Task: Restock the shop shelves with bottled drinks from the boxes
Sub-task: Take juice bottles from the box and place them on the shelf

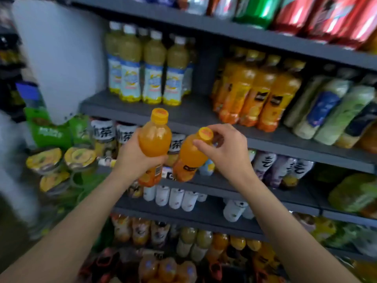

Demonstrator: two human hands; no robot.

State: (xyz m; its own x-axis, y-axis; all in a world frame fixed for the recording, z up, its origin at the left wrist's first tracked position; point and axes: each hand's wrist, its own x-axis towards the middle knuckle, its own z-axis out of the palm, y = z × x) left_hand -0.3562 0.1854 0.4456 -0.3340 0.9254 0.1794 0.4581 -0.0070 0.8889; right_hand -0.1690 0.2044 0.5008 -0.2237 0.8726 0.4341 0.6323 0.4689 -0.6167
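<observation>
My left hand [133, 158] grips an orange drink bottle [155, 139] round its middle and holds it upright in front of the shelves. My right hand [226, 150] pinches a second orange drink bottle [188, 158] by its yellow cap and neck, so it hangs tilted just right of the first. Both bottles are in the air, below the grey shelf [183, 113]. On that shelf stands a row of matching orange bottles [259, 97], with a bare gap to their left.
Yellow-green drinks [142, 68] stand left of the gap. Pale green and blue-labelled bottles [336, 111] fill the right. Cans [306, 13] line the top shelf. White bottles [175, 198] and mixed drinks sit lower. Green snack packs and lidded cups [61, 158] hang at left.
</observation>
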